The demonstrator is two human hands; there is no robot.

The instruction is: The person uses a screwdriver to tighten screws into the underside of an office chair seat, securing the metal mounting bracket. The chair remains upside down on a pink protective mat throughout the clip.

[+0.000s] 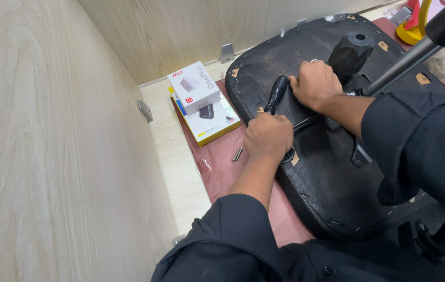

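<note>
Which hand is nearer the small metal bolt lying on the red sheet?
Left. The left hand sits just right of the bolt, gripping the black tool handle. The right hand is farther up on the upturned chair seat.

A small workshop corner is suggested by pale wood-panelled walls [50, 130], an upturned chair seat [327, 172] and stacked product boxes [201, 102].

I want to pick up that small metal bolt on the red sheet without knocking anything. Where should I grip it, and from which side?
Pinch the small bolt across its middle, coming from above and from the wooden wall side. It lies flat and slightly tilted on the red sheet, with the left hand close on its other side.
</note>
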